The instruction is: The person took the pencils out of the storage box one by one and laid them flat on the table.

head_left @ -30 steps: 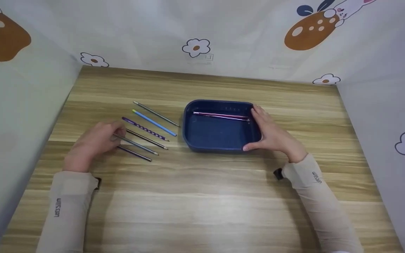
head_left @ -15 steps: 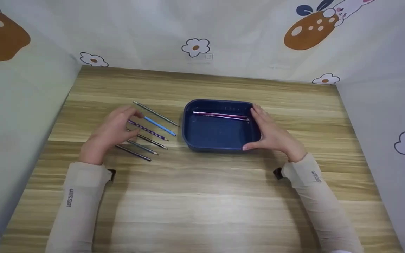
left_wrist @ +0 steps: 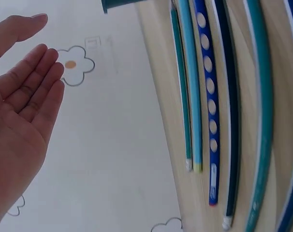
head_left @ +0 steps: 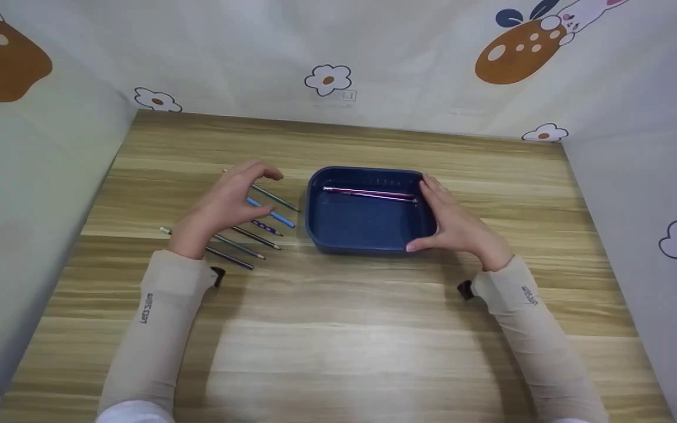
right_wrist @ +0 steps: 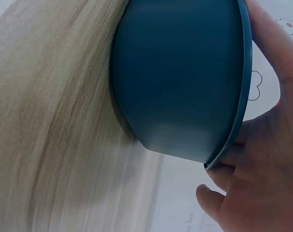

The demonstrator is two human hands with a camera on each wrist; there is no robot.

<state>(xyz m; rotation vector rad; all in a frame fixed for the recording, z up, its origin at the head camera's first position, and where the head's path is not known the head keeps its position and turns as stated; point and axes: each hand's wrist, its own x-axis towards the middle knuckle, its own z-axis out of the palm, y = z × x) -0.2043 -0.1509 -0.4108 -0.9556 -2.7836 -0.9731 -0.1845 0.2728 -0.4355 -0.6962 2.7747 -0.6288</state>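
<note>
Over the row of pencils my left hand hovers with fingers and thumb spread apart, holding nothing; in the left wrist view its palm shows bare. Beneath and beside it lie a green pencil, a light blue pencil, a purple pencil with pale dots, a dark pencil, a teal pencil and another dark pencil. My right hand grips the right end of a dark blue plastic box, thumb at the near corner, fingers at the far one. Shiny pinkish pencils lie inside it.
A wood-grain table carries everything. White fabric walls with printed flowers enclose it at the back and both sides. The box stands just right of the pencils' tips.
My left hand has moved up and to the right across the pencils, from the near ones toward the far ones, and its fingers have spread. The right hand and box stay put.
</note>
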